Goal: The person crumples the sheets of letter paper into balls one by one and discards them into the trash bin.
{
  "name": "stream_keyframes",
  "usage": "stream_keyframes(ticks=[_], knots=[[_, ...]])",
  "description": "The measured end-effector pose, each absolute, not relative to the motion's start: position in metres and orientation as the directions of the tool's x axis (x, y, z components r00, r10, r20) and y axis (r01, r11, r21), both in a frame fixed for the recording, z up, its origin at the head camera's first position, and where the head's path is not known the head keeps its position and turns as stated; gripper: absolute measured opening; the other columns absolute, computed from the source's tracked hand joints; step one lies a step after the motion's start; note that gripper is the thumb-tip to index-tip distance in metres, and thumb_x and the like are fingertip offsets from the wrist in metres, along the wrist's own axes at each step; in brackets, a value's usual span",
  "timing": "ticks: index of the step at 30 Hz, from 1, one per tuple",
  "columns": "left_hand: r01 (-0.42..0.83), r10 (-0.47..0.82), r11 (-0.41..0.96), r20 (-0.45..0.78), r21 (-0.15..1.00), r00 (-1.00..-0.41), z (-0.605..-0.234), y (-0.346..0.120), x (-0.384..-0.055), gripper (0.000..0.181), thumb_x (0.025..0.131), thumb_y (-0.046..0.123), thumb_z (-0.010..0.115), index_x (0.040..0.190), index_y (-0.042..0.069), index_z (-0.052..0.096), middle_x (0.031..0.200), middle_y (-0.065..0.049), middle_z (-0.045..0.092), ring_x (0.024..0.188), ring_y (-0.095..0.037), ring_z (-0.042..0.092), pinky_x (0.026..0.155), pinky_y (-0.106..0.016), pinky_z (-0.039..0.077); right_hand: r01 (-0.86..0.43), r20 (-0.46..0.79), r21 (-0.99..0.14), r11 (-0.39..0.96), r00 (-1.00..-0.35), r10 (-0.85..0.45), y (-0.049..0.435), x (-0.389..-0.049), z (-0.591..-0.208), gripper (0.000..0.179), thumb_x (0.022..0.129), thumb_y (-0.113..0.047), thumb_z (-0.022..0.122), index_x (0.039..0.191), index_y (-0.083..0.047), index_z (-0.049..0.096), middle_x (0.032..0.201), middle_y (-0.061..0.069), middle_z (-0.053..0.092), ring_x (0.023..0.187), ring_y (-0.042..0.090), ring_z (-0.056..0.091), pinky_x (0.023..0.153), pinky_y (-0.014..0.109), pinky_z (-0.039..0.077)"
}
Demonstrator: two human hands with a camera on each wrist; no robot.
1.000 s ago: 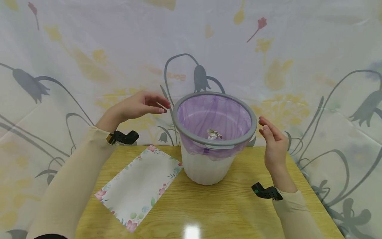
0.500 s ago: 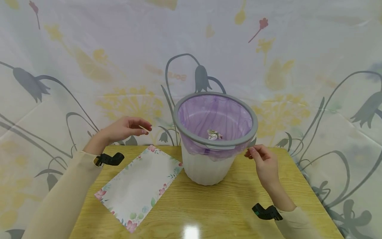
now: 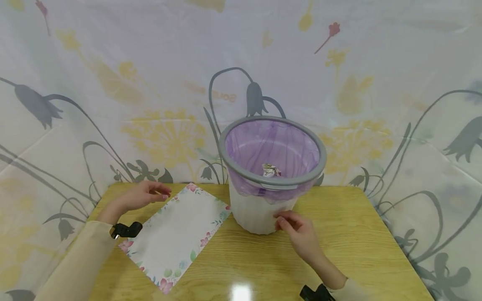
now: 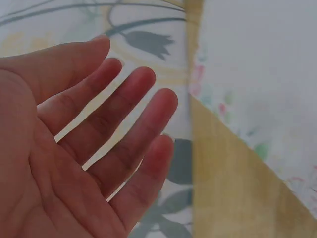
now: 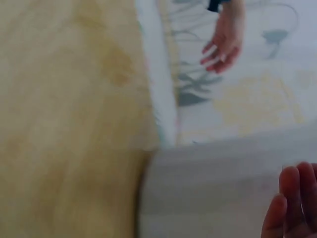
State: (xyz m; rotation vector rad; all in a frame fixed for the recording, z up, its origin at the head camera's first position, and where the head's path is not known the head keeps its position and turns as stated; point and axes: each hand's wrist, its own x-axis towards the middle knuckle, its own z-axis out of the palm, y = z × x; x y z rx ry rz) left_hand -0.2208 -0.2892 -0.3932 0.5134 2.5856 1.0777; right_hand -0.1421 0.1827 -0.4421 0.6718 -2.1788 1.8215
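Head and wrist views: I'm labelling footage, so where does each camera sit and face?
Head: on the head, facing forward and down at bin and sheet; left hand, right hand and sleeves show.
Left wrist: on that wrist, looking past left hand toward sheet.
Right wrist: on that wrist, facing the bin; both hands show.
Head and right wrist share bin and hands.

Soft light; white glare (image 3: pixel 241 292) marks the table (image 3: pixel 346 238) at six o'clock; wrist views are dimmer, the right blurred.
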Motion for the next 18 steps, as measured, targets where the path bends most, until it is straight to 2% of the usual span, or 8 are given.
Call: stream_keyframes(ticks=[4,8,12,18], knots=[[0.227,0.412,0.698,-0.121,0.679,-0.903,-0.411,-0.296,-0.216,0.032,0.1,0.02,0.062,0.123,-0.002,0.064,0.117,-0.013,0.068,0.11,-0.034,0.062,0.092,-0.051,0.05,-0.472,0.4,-0.869,0.146,-0.845,-0.354,0.163,-0.137,-0.459,0.015,0.098,0.003,0.058,0.107,0.007,0.069,0.089,0.021,0.068,0.078,0.027,0.068,0.07,0.035,0.059],[0.216,0.389,0.709,-0.117,0.672,-0.914,-0.425,-0.301,-0.208,0.031,0.098,0.014,0.064,0.121,-0.007,0.063,0.113,-0.018,0.067,0.105,-0.037,0.062,0.087,-0.049,0.052,-0.443,0.311,-0.869,0.221,-0.836,-0.452,0.146,-0.136,-0.473,0.02,0.1,-0.007,0.06,0.114,0.002,0.07,0.101,0.015,0.07,0.09,0.023,0.068,0.076,0.033,0.058],[0.151,0.309,0.738,-0.13,0.658,-0.942,-0.439,-0.304,-0.202,0.036,0.094,0.012,0.068,0.122,-0.01,0.06,0.113,-0.022,0.064,0.103,-0.04,0.062,0.083,-0.048,0.054,-0.375,0.197,-0.885,0.277,-0.838,-0.508,0.128,-0.139,-0.48,0.031,0.1,-0.017,0.063,0.123,0.002,0.067,0.113,0.012,0.069,0.101,0.02,0.065,0.084,0.032,0.055],[0.047,0.159,0.777,-0.124,0.628,-0.979,-0.461,-0.301,-0.201,0.044,0.087,0.015,0.077,0.12,-0.009,0.061,0.108,-0.02,0.064,0.099,-0.037,0.061,0.08,-0.046,0.053,-0.321,0.14,-0.917,0.238,-0.815,-0.563,0.097,-0.149,-0.49,0.041,0.099,-0.015,0.062,0.134,0.008,0.057,0.126,0.022,0.062,0.113,0.037,0.062,0.093,0.036,0.053]])
